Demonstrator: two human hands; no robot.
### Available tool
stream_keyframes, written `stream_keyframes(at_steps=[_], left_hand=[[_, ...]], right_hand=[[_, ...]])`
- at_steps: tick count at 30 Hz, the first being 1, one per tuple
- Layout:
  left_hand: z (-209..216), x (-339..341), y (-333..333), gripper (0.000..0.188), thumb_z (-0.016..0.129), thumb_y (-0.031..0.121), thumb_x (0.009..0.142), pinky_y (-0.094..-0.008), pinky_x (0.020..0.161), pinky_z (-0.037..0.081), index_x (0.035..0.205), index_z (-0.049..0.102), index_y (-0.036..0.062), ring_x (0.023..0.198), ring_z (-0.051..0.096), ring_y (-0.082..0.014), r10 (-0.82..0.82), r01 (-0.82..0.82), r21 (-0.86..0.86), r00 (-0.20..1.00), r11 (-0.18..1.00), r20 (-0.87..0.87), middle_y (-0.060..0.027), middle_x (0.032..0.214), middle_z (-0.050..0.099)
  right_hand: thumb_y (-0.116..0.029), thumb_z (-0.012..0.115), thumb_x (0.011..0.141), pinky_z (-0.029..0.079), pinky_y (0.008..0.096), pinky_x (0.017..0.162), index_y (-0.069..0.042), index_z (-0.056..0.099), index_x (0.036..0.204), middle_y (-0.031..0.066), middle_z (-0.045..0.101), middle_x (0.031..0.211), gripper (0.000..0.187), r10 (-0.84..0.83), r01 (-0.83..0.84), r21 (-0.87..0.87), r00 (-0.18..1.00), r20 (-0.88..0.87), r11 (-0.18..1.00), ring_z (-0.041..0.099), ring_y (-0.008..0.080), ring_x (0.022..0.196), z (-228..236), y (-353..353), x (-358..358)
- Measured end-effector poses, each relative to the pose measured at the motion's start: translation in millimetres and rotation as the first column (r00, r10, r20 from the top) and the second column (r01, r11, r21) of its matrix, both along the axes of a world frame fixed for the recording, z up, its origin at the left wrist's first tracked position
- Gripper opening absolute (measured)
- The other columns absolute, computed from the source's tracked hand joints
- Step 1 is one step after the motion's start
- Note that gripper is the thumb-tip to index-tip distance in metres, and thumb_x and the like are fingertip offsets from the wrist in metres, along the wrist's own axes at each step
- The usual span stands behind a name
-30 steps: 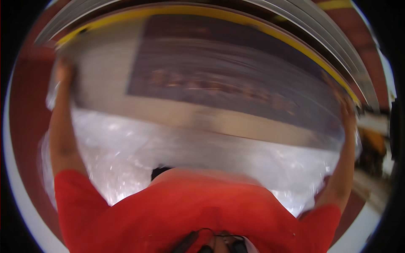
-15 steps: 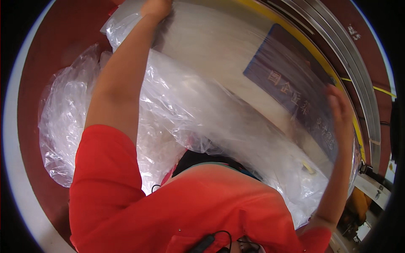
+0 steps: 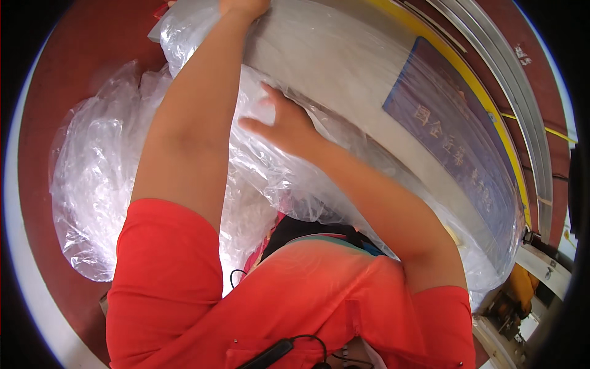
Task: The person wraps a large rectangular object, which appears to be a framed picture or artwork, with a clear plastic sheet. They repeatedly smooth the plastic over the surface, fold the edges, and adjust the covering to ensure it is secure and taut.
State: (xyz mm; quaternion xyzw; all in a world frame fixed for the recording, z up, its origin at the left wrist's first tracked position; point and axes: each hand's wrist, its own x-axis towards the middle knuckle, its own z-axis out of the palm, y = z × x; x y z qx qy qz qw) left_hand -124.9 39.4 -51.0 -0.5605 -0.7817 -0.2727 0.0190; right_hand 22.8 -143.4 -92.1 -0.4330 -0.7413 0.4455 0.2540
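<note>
And across comes the right grip [image 3: 287, 126]! Half a second ago it was out by the board's far right side; now it has swung in over the film [image 3: 92, 178], close beside the left forearm [image 3: 187, 135]. The left grip [image 3: 246, 7] is up at the top edge of the view, much where it was, its fingers cut off, so whether it holds anything cannot be told.

The right is plain enough: thumb and fingers spread wide, nothing between them. The board [image 3: 326, 52] lies ahead, slanting from upper left to lower right under clear film, more of which bunches loosely at left above the red floor [image 3: 52, 117].

The step in hand looks like handling that film around the board's left end. The next move seems to call for the right fingers to close on the loose folds, with the board kept steady.

On to the writing: a blue panel [image 3: 452, 117] on the board carries a line of larger pale characters, then smaller ones, seen through glossy film. No brand label stands out.
</note>
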Motion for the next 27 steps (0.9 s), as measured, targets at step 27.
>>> stream_keyframes(at_steps=[27], left_hand=[[-72.9,-136.1,85.2,0.034,0.041,0.031,0.082,-0.0418,0.072,0.039,0.094,0.049,0.0003,0.086,0.049,-0.0389,-0.249,0.25,-0.035,0.926,0.968,-0.283,-0.0233,0.09,0.053]], right_hand=[[-0.035,0.043,0.079,0.026,0.0391,0.089,-0.006,0.04,0.115,0.0098,0.038,0.117,0.046,-0.949,-0.231,0.927,0.035,0.312,0.297,0.034,0.0278,0.107,289.2,-186.8,545.3]])
